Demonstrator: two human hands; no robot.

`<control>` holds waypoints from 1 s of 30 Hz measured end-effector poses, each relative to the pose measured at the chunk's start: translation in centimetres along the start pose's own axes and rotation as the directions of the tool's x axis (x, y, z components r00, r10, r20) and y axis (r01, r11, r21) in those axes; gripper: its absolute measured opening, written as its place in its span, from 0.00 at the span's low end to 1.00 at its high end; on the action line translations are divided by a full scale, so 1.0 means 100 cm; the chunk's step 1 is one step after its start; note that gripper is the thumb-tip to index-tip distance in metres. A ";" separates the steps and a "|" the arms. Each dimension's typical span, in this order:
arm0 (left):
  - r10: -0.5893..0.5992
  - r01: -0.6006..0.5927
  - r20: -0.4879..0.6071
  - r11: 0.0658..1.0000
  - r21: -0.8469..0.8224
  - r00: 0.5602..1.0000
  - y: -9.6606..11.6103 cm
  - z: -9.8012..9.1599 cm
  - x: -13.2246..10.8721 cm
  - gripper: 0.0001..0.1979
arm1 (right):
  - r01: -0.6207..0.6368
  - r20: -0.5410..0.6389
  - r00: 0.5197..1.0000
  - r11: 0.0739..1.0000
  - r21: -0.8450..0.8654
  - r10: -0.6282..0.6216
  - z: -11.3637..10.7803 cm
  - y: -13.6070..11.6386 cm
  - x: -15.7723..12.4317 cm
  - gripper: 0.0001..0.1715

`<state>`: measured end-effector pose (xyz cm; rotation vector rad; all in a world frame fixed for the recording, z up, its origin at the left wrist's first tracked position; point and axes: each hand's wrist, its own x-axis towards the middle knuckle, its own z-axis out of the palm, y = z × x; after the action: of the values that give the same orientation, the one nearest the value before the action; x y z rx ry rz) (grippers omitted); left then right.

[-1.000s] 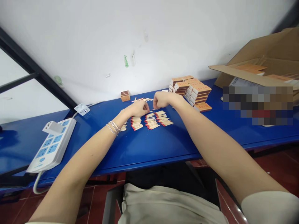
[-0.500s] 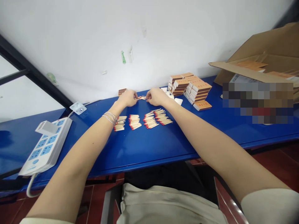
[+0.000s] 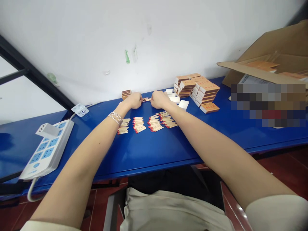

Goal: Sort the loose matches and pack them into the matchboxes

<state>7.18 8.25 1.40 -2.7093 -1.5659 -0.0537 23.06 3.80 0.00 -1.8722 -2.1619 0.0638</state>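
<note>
At the back of the blue table [image 3: 144, 150], my left hand [image 3: 134, 100] and my right hand [image 3: 158, 99] face each other with fingers bent inward. Between them is a small bunch of matches [image 3: 147, 99], its ends touched by the fingers of both hands; the fingertips are partly hidden. Nearer to me lie several groups of red-tipped matches [image 3: 139, 124] in a row, the leftmost partly behind my left wrist. White matchbox trays [image 3: 183, 105] lie just right of my right hand. Behind my left hand stands a small stack of matchboxes [image 3: 126, 93].
Stacked orange matchboxes [image 3: 207, 86] stand at the back right. Beyond them is an open cardboard carton [image 3: 255, 69], with a blurred patch below it. A white power strip [image 3: 49, 149] with a plugged-in adapter lies at left. The white wall [image 3: 96, 41] closes off the back.
Both hands have stayed around the small bunch of matches, with the fingers curling further in and hiding more of it. The view has shifted slightly.
</note>
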 end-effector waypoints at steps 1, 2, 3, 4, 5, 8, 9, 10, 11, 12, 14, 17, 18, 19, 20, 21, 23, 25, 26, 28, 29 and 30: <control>-0.004 0.004 -0.003 1.000 -0.001 1.000 0.000 0.000 -0.001 0.11 | -0.003 -0.001 1.000 1.000 -0.006 0.003 -0.001 0.001 0.000 0.17; -0.008 0.008 -0.009 1.000 -0.006 1.000 -0.001 -0.001 -0.001 0.12 | -0.008 -0.003 1.000 1.000 -0.008 0.008 -0.003 0.002 -0.001 0.17; -0.013 0.013 -0.015 1.000 -0.013 1.000 -0.001 -0.002 -0.002 0.12 | -0.013 -0.006 1.000 1.000 -0.007 0.013 -0.005 0.003 -0.002 0.17; -0.018 0.017 -0.020 1.000 -0.023 1.000 0.000 -0.003 -0.003 0.12 | -0.019 -0.007 1.000 1.000 -0.005 0.019 -0.006 0.003 -0.003 0.17; -0.022 0.021 -0.021 0.999 -0.036 1.000 0.001 -0.005 -0.004 0.13 | -0.024 -0.006 1.000 1.000 0.000 0.024 -0.008 0.004 -0.004 0.17; -0.032 0.031 -0.010 0.997 -0.077 0.999 0.004 -0.009 -0.007 0.12 | -0.029 -0.005 1.000 1.000 0.012 0.029 -0.012 0.003 -0.007 0.18; -0.033 0.032 -0.006 0.996 -0.083 0.999 0.006 -0.009 -0.007 0.12 | -0.027 -0.002 1.000 1.000 0.015 0.027 -0.012 0.003 -0.008 0.18; -0.028 0.028 -0.005 0.996 -0.084 1.000 0.007 -0.009 -0.007 0.11 | -0.026 0.001 1.000 0.999 0.019 0.026 -0.013 0.003 -0.008 0.18; -0.019 0.019 -0.005 0.997 -0.079 1.000 0.008 -0.009 -0.007 0.11 | -0.024 0.007 1.000 0.999 0.022 0.024 -0.012 0.003 -0.008 0.18; -0.009 0.009 -0.003 0.998 -0.070 1.000 0.010 -0.008 -0.007 0.11 | -0.024 0.014 1.000 0.999 0.025 0.023 -0.012 0.002 -0.008 0.18; 0.008 -0.008 0.004 0.998 -0.054 1.000 0.012 -0.007 -0.006 0.10 | -0.024 0.023 0.999 0.999 0.028 0.023 -0.012 0.002 -0.009 0.17; 0.011 -0.013 -0.033 0.997 -0.075 0.999 0.013 -0.006 -0.003 0.08 | -0.032 0.021 0.999 0.999 0.026 0.031 -0.015 0.003 -0.010 0.17; 0.001 -0.009 -0.077 0.994 -0.105 0.997 0.013 -0.005 -0.002 0.08 | -0.039 0.018 0.999 0.999 0.027 0.038 -0.016 0.003 -0.010 0.17; -0.019 -0.001 -0.132 0.989 -0.148 0.991 0.012 -0.005 0.000 0.08 | -0.045 0.014 0.999 0.999 0.029 0.045 -0.018 0.003 -0.011 0.18; -0.050 0.011 -0.190 0.979 -0.202 0.981 0.011 -0.005 0.001 0.08 | -0.050 0.007 0.999 0.998 0.034 0.050 -0.020 0.003 -0.012 0.18; -0.089 0.023 -0.240 0.964 -0.265 0.967 0.009 -0.005 0.002 0.08 | -0.054 -0.005 0.999 0.998 0.039 0.054 -0.022 0.003 -0.012 0.18; -0.167 0.036 -0.293 0.914 -0.404 0.941 0.004 -0.006 0.003 0.09 | -0.056 -0.032 0.998 0.997 0.052 0.058 -0.025 0.003 -0.014 0.18; -0.222 0.045 -0.264 0.838 -0.544 0.939 -0.001 -0.008 0.000 0.11 | -0.041 -0.036 0.998 0.997 0.064 0.043 -0.028 0.001 -0.016 0.17; -0.239 0.052 -0.227 0.788 -0.613 0.944 -0.004 -0.009 -0.004 0.11 | -0.020 -0.023 0.999 0.997 0.073 0.022 -0.028 0.000 -0.017 0.16; -0.232 0.044 -0.156 0.676 -0.736 0.960 -0.009 -0.011 -0.017 0.08 | 0.043 0.014 0.999 0.994 0.099 -0.045 -0.027 -0.005 -0.019 0.15; -0.227 0.033 -0.139 0.619 -0.785 0.964 -0.012 -0.013 -0.026 0.04 | 0.078 0.032 0.996 0.990 0.116 -0.082 -0.026 -0.009 -0.020 0.14; -0.218 0.024 -0.120 0.563 -0.826 0.969 -0.015 -0.014 -0.036 0.02 | 0.110 0.047 0.992 0.985 0.132 -0.117 -0.025 -0.013 -0.021 0.14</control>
<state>4.00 5.83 2.61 -2.9727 -2.0063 -1.3818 22.67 1.15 2.27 -1.6923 -2.2388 0.2281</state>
